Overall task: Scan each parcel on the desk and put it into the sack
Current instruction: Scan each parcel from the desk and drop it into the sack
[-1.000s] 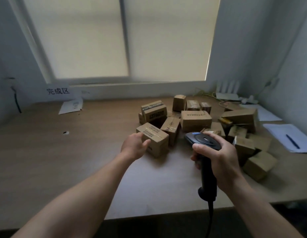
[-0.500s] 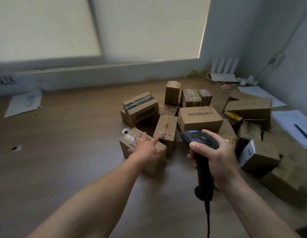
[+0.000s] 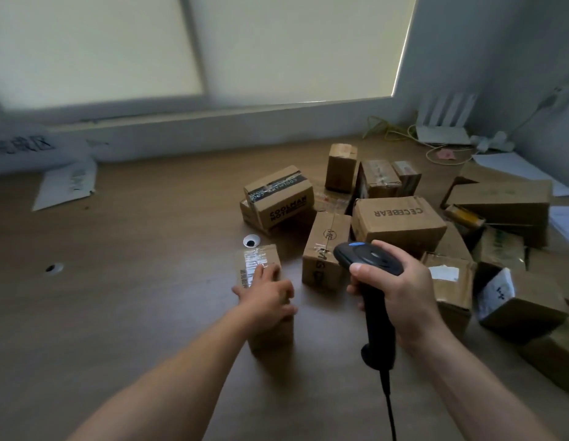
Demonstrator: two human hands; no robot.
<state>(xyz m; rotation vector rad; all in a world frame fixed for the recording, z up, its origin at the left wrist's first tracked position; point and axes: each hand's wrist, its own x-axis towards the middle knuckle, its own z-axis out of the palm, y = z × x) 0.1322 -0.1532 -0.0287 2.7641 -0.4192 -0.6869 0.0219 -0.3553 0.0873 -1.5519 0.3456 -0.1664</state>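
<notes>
Roughly fifteen parcels (image 3: pixel 397 221), one scanner (image 3: pixel 369 259), two hands (image 3: pixel 267 297).

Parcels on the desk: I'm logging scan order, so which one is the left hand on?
The small parcel with the glossy taped label, set apart left of the others, gripped by the left hand. The right hand holds the scanner.

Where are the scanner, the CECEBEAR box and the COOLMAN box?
scanner (image 3: pixel 369 259), head view, on its black head.
CECEBEAR box (image 3: pixel 400 225), head view, on its printed top face.
COOLMAN box (image 3: pixel 288 209), head view, on its printed side.
</notes>
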